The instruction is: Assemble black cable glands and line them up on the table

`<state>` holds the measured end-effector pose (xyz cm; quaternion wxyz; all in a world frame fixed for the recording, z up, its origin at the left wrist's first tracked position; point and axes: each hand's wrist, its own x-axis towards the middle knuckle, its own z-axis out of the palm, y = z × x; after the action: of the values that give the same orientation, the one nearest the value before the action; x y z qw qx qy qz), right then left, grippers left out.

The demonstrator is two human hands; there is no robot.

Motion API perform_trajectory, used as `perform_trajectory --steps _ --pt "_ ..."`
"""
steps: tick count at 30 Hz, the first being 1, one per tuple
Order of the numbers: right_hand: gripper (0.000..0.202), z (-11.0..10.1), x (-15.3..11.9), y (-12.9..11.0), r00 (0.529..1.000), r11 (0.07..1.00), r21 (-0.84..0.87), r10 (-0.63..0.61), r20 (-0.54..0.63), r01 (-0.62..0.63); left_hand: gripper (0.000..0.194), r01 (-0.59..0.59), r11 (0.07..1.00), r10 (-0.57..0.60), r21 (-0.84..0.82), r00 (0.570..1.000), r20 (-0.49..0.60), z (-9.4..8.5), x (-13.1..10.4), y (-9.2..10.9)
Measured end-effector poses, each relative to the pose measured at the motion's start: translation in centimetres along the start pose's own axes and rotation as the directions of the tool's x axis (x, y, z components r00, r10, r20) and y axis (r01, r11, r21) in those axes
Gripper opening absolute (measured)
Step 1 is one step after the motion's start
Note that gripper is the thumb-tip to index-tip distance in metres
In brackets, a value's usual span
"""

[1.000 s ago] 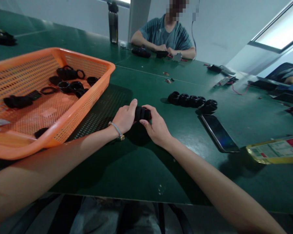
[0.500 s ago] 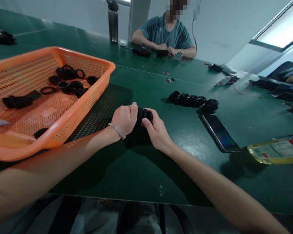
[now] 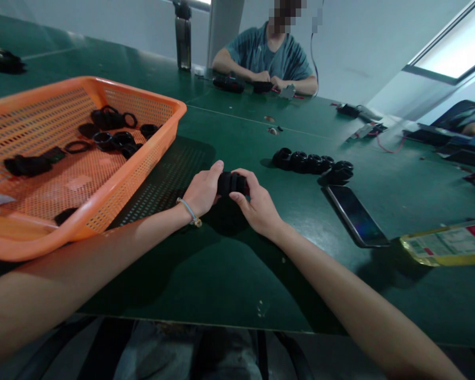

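Between my two hands is a black cylindrical part [image 3: 231, 183] with a raised band around its middle, held just above the green table [image 3: 229, 285]. My left hand [image 3: 203, 189] grips its left end, thumb pointing up along it. The fingers and thumb of my right hand [image 3: 257, 203] close around its right end. My fingers cover both ends of the part. A row of black round parts [image 3: 306, 162] stands to the right, beyond my right hand.
An orange perforated basket [image 3: 98, 221] with loose black rings and parts is at left. On the right lie a phone [image 3: 356, 216] and a yellow labelled package [image 3: 447, 245]. Across the table sits a person [image 3: 273, 58] near a power drill [image 3: 228, 83]; a bottle [image 3: 183, 39] stands nearby.
My left hand has turned on the black part, its wrist rotating so the thumb points upward and more of the part shows. My right hand keeps its hold, nearly still.
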<state>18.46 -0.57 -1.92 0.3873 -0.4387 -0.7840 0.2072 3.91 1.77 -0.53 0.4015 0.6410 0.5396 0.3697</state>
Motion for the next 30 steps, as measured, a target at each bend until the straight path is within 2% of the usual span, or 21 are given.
perform_trajectory --steps 2,4,7,10,14,20,26,28,30 --pt "0.036 0.1 0.0 0.2 0.999 0.998 -0.034 -0.051 -0.004 0.051 0.054 0.047 0.997 -0.046 -0.053 0.998 0.031 0.1 0.1 0.0" --pt "0.036 0.3 -0.1 0.1 0.999 0.998 -0.042 -0.047 -0.004 0.047 0.052 -0.009 0.999 0.009 0.032 1.0 0.004 0.1 0.1 0.0" --pt "0.037 0.7 -0.4 -0.3 0.999 1.0 -0.018 0.024 -0.023 -0.024 0.046 -0.095 0.968 0.115 0.232 0.991 -0.071 0.0 -0.1 0.0" --pt "0.038 1.0 -0.7 -0.9 0.993 0.993 0.047 0.11 -0.031 -0.109 0.045 -0.107 0.921 0.155 0.375 0.983 -0.101 -0.1 -0.4 0.0" --pt "0.036 1.2 -0.9 -1.5 0.978 0.967 0.158 0.205 -0.031 -0.198 0.054 -0.155 0.866 0.223 0.475 0.971 -0.09 -0.2 -0.6 0.0" --pt "0.038 1.7 -1.1 -1.4 0.962 0.911 0.33 0.272 -0.022 -0.249 0.056 -0.263 0.754 0.353 0.602 0.935 -0.033 -0.6 -0.9 0.0" --pt "0.036 1.7 -1.0 -1.0 0.969 0.911 0.344 0.247 -0.011 -0.228 0.052 -0.351 0.706 0.44 0.615 0.898 0.007 -1.0 -0.9 -0.2" --pt "0.035 1.4 -0.8 -0.9 0.976 0.934 0.293 0.217 -0.01 -0.205 0.05 -0.349 0.742 0.441 0.572 0.897 -0.025 -0.8 -0.8 -0.3" --pt "0.035 1.0 -0.5 -0.6 0.985 0.965 0.203 0.172 -0.013 -0.166 0.046 -0.325 0.82 0.402 0.47 0.913 -0.071 -0.5 -0.5 -0.3"
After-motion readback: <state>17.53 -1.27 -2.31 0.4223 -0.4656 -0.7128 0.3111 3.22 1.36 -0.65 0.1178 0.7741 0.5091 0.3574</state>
